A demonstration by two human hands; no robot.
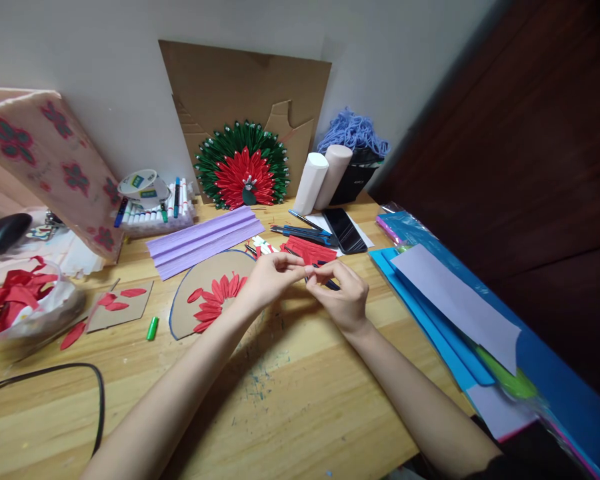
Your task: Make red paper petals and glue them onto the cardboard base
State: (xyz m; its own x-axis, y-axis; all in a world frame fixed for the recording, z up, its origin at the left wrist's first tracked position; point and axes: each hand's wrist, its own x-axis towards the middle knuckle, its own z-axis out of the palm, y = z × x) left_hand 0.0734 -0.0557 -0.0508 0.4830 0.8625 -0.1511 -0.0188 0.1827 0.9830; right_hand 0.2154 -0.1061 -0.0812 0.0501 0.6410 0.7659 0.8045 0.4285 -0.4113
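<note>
My left hand (273,279) and my right hand (343,293) meet fingertip to fingertip above the table, both pinched. Whatever lies between the fingers is too small to make out. Just behind them are a red paper piece (319,249) and a blue-black cutter (305,235). Under my left wrist lies a rounded cardboard piece (190,313) with a blue edge, which my forearm partly covers. Red paper petals (215,303) fan out on it. Further left, several loose red petals (115,303) rest on a small cardboard piece (137,313).
A green cap (153,329), folded purple paper (205,240) and a phone (345,230) lie on the table. Behind stands a cardboard sheet (240,80) with a red-green peacock (247,170). Blue folders (430,333) line the right, a bag of red scraps (25,300) the left.
</note>
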